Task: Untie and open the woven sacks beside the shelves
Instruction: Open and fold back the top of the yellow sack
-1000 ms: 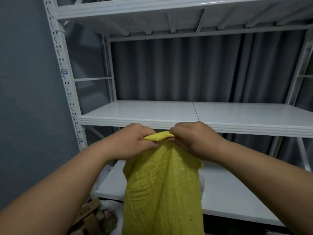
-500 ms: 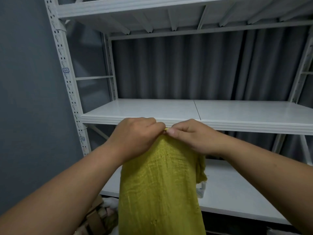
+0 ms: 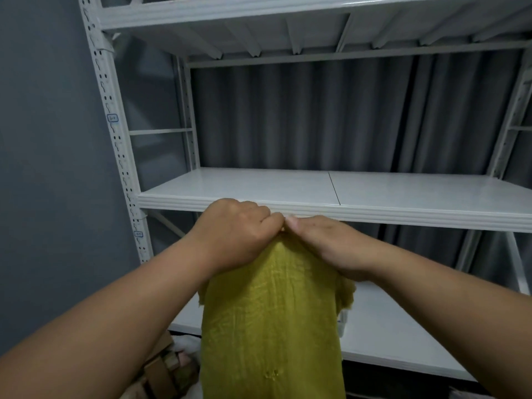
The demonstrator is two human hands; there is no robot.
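Note:
A yellow-green crinkled cloth (image 3: 273, 326) hangs straight down in front of me, held up by its top edge. My left hand (image 3: 233, 231) grips the top edge with curled fingers. My right hand (image 3: 325, 243) pinches the same edge right beside it, the two hands nearly touching at the middle. The top edge is almost fully hidden under my fingers. No woven sack is plainly visible; the cloth hides what lies below it.
White metal shelves stand ahead: the middle shelf (image 3: 374, 194) just behind my hands, a lower shelf (image 3: 403, 341) under it. A grey curtain (image 3: 316, 116) hangs behind and a grey wall (image 3: 43, 168) stands left. A tan strap and pale fabric (image 3: 169, 370) lie at bottom left.
My hands have come together along the cloth's top edge, so the yellow strip once visible between them is now covered. The cloth has risen slightly toward the middle shelf's edge.

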